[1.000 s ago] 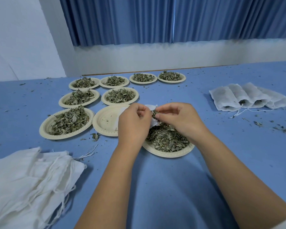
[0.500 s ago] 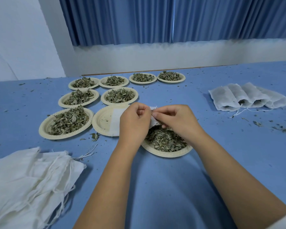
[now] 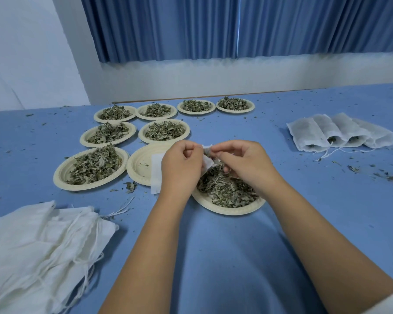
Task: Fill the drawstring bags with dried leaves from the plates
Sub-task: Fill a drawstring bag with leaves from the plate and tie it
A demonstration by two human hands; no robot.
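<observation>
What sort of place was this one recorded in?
Likely a plain indoor workroom set up for hand packing: a long blue table before a blue curtain, plates of dried leaves laid in rows, and a pile of empty drawstring bags.

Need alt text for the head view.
The left hand grips a white drawstring bag while the right hand pinches dried leaves at its mouth, above a leaf-filled plate. Seven more full plates, filled bags and spare bags lie nearby.

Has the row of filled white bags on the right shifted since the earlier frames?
No. The filled white mesh drawstring bags lie just as far right of the far-right beige paper plate of dried leaves as before.
</observation>
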